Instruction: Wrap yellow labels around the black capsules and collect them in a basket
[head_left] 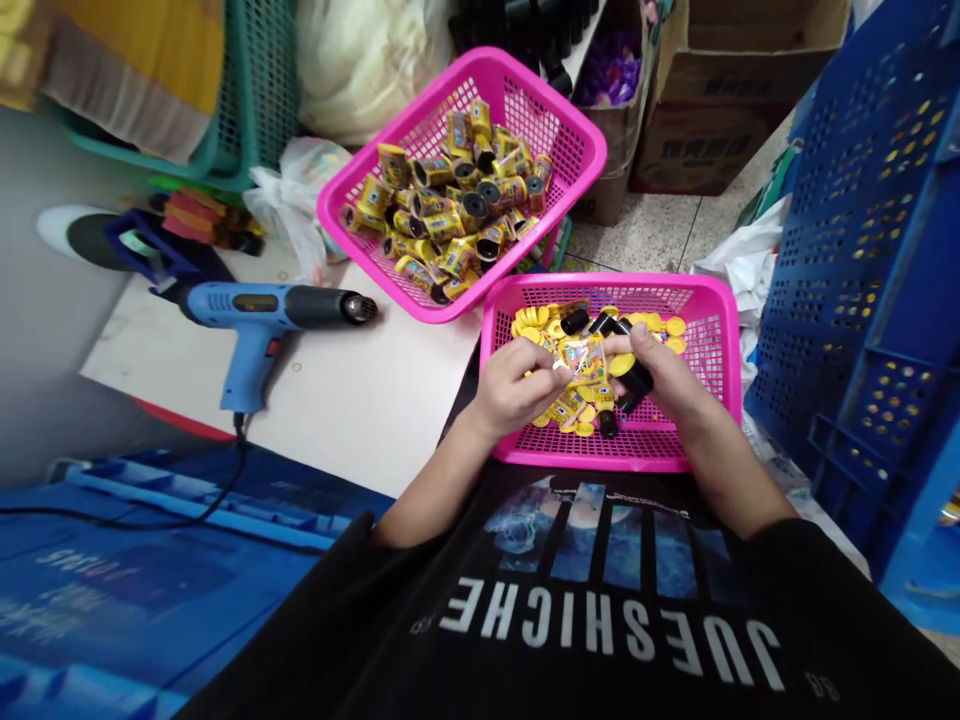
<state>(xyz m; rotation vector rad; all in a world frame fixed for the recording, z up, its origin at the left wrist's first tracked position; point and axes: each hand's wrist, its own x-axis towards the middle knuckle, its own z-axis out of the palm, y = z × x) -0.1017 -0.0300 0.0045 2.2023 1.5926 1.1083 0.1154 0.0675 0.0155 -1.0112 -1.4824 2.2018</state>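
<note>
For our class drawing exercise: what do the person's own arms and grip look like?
The left grip and right grip are ungloved human hands; the forearms are bare, no wristwear showing. Black sleeves end around the elbows, part of a black T-shirt with white JUESHICHE lettering.
</note>
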